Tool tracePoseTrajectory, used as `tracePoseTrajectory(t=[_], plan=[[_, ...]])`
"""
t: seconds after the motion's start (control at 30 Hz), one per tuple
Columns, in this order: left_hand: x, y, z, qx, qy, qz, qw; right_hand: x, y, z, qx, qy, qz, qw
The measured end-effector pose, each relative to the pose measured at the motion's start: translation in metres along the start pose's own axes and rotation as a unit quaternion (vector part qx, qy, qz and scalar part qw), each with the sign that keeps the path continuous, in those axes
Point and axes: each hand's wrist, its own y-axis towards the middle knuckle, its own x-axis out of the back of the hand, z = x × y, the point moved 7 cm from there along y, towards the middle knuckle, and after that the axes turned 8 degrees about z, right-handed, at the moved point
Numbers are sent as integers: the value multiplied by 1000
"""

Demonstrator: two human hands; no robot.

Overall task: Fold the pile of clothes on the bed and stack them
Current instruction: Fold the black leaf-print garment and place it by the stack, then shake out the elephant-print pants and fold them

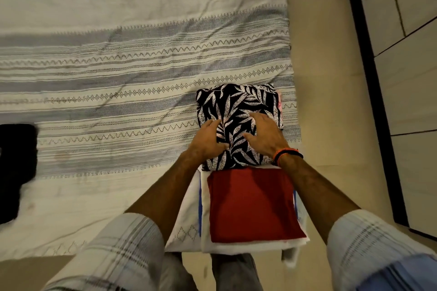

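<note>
A folded black garment with a white leaf print (238,104) lies on the bed near its right edge. My left hand (207,139) rests on its left side with fingers spread flat. My right hand (266,132) presses its right side, fingers straight. Just in front of it sits a stack of folded clothes: a red piece (253,205) on top, a white one (250,247) below, with blue edges showing between. A pink edge peeks from under the leaf-print garment at its right.
The bed carries a white and grey striped sheet (118,66). A black item (14,168) lies at the bed's left edge. Beige floor (326,78) runs along the right, beyond it a dark-framed wardrobe (402,54).
</note>
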Motion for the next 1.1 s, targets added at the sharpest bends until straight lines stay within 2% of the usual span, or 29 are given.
tracePoseTrajectory(t=[0.27, 0.47, 0.8, 1.1], plan=[[69, -116, 43, 8, -83, -99, 992, -15, -52, 108, 77, 9, -7, 997], [114, -224, 156, 65, -146, -167, 973, -78, -92, 235, 149, -3, 18, 989], [145, -391, 361, 134, -230, -250, 931, -208, -147, 430, 232, -18, 48, 971], [166, -448, 478, 210, -308, -264, 890, -292, -133, 548, 270, -66, 110, 954]])
